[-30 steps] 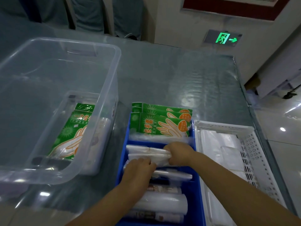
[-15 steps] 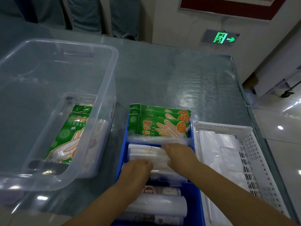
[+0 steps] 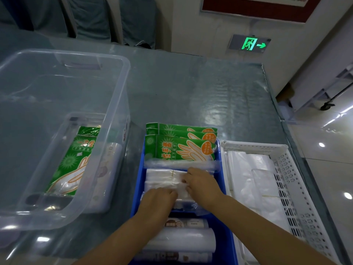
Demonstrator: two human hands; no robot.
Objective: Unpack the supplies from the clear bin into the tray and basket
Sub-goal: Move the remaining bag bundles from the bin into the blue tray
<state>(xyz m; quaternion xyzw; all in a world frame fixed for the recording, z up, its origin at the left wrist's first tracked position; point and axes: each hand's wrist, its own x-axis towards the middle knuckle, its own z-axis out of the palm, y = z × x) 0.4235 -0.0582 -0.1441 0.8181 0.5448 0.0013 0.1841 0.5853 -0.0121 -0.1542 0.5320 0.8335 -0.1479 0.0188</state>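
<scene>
Slippage is my worry as both my hands press on the bundle of clear plastic bags (image 3: pixel 164 180) in the middle of the blue tray (image 3: pixel 222 190). My left hand (image 3: pixel 157 202) lies palm-down at the bundle's 7 o'clock corner, fingers together and curled over its near edge; my right hand (image 3: pixel 202 185) sits at 3 o'clock with fingertips pinched onto the film. Whether either hand truly grips or only presses, I cannot tell. The film looks slick and floppy, so I judge the stack could slide or fan open once I let go, spilling over the rolls (image 3: pixel 183 240) packed toward 6 o'clock. Up at 12 o'clock the green glove packs (image 3: pixel 179 150) lean upright against the tray's far wall, and a nudge from the bundle could tip them. More green glove packs (image 3: pixel 76 161) wait in the clear bin (image 3: pixel 118 92) at 9 o'clock; the white basket (image 3: pixel 282 169) stands at 3 o'clock.
</scene>
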